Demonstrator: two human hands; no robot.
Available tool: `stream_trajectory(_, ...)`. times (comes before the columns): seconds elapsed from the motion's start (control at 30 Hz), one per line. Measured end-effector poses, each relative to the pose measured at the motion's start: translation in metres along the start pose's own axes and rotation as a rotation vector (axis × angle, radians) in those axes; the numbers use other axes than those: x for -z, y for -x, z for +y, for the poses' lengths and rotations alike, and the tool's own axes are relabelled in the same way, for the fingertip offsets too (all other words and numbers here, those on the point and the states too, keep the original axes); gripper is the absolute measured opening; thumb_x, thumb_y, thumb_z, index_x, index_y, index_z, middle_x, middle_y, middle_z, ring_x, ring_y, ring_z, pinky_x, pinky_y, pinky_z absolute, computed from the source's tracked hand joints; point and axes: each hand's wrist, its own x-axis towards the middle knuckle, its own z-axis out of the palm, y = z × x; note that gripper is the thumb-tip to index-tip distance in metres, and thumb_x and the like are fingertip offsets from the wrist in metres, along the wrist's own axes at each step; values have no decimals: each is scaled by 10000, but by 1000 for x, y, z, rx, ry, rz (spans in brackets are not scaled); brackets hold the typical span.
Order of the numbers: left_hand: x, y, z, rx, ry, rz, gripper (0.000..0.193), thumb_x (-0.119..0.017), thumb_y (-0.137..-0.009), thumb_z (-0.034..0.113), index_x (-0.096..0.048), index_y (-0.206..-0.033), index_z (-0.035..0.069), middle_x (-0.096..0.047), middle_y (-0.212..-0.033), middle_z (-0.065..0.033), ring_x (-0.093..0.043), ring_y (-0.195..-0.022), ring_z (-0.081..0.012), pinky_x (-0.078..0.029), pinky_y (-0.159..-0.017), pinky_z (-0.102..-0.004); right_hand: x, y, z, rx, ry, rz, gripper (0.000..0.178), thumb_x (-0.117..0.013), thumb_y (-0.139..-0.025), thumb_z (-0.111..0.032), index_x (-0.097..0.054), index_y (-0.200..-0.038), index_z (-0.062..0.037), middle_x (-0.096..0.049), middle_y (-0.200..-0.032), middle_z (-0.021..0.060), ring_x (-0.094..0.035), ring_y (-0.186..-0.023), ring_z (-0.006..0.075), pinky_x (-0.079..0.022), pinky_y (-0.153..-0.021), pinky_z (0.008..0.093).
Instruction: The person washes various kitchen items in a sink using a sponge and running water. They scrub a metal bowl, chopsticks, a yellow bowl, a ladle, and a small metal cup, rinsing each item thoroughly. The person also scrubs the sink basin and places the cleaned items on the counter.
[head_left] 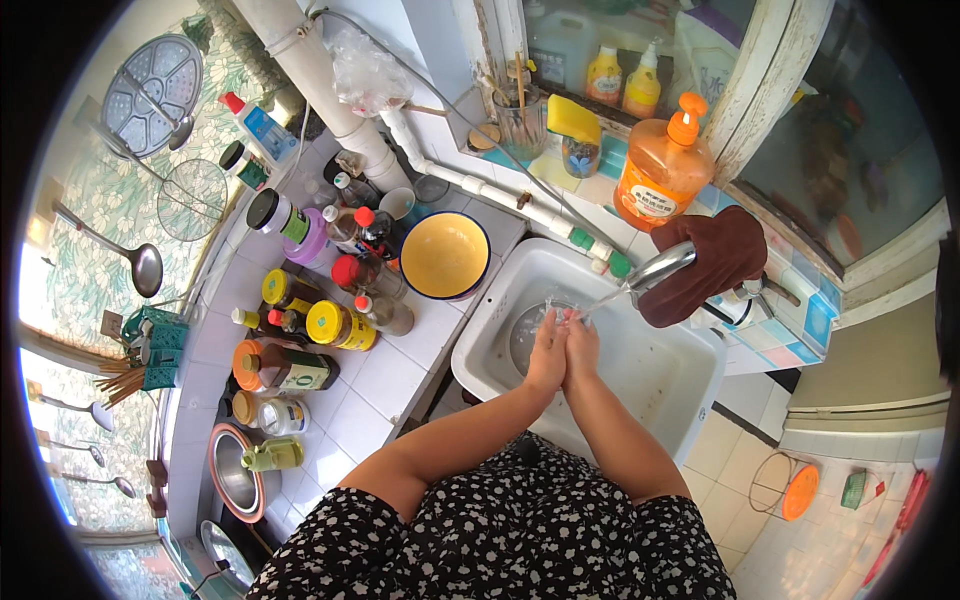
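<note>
My left hand (546, 352) and my right hand (580, 350) meet over the white sink (650, 395), palms turned toward each other. Water (603, 300) runs from the chrome faucet (664, 264) onto their fingertips. The fingers of both hands are closed together. Something small and pinkish shows between the fingertips, too small to name. Just left of the hands, a round, greyish rim (516, 335) lies in the sink, partly hidden by my left hand. A dark brown cloth (715, 262) hangs over the faucet's base.
Left of the sink, a yellow enamel bowl (445, 255) stands on the tiled counter (365, 400) beside several bottles and jars. Behind the faucet are an orange pump bottle (660, 172) and a yellow sponge (573, 120). Ladles (146, 268) hang at the far left.
</note>
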Motion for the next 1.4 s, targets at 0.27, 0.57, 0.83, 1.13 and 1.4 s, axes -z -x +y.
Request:
stream_trajectory(0.27,12,-17,-7,-73,10,-3,532,-373,-966,379,-280,-1408,97,-459,-1304,-104,-425,-1197,-192,-321,-1010,-303,-6,-7,4,-23,160,-72,261,-494,-928,-303,-562,-868,-58,-535,-738,28,-497,-645,129,-419,-576,290)
stream_trajectory(0.57,15,15,32,118,181,-139,570,-521,-913,357,-329,-1383,99,-527,-1199,-89,-499,-1083,-179,-403,-918,-324,5,28,16,-145,-14,-160,523,-372,-926,-527,-500,-1192,-95,-510,-1196,65,-482,-1075,188,-394,-912,331)
stream_trajectory(0.83,-4,19,33,213,197,-408,260,-605,-844,125,-523,-1086,76,-595,-944,-45,-593,-826,-156,-493,-703,-299,40,27,10,71,-111,-203,731,-330,-875,-653,-314,-1328,-79,-370,-1338,89,-383,-1207,233,-297,-1012,353)
stream_trajectory(1.13,-44,34,75,63,3,-559,239,-591,-829,75,-578,-1067,101,-622,-864,-45,-545,-648,-100,-401,-496,-223,56,78,-47,376,-163,191,644,-345,-938,-494,-294,-1380,-30,-308,-1400,142,-281,-1296,241,-247,-1051,367)
stream_trajectory(1.4,-62,45,77,-58,-287,-647,203,-625,-855,280,-602,-840,78,-503,-605,21,-405,-465,-56,-317,-397,-218,70,98,-53,348,-135,180,508,-364,-956,-423,-431,-1274,-32,-476,-1215,77,-420,-1122,189,-346,-952,356)
